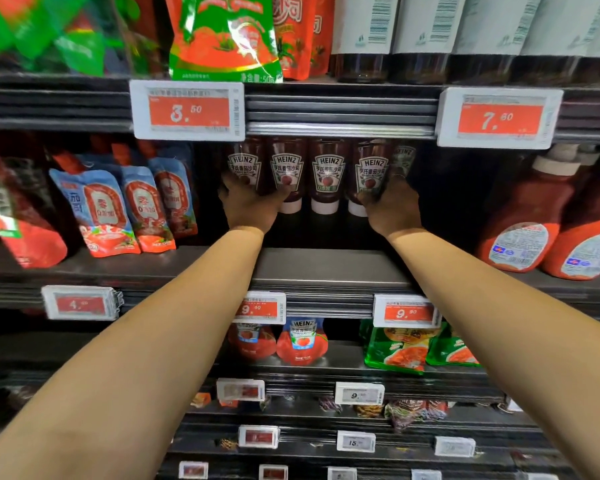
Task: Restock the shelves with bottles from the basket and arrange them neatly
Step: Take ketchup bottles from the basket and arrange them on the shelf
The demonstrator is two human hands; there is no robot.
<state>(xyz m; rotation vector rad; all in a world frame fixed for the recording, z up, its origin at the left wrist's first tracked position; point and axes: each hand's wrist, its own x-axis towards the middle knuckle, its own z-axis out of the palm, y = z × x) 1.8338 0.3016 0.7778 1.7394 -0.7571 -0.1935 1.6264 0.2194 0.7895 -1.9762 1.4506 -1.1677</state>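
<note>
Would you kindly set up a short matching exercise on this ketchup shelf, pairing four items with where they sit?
Items:
1. Heinz bottles
2. blue pouches
3. large red jugs
4. 3.50 price tag

Places:
A. far right of the middle shelf
B. on the shelf edge above, left of centre
C. between the left hand and the right hand
D. left of the hands on the middle shelf

Pairs: 1-C, 2-D, 3-A, 4-B

Light is bright and even on the forearms and the price tags point(187, 110), while the shelf recess behind the ketchup bottles point(328, 174) falls into deep shadow. The green pouches point(42, 32) at the top left corner smear with motion blur. Wide-angle distortion bows the shelf rails point(340, 114) and stretches the edges.
</note>
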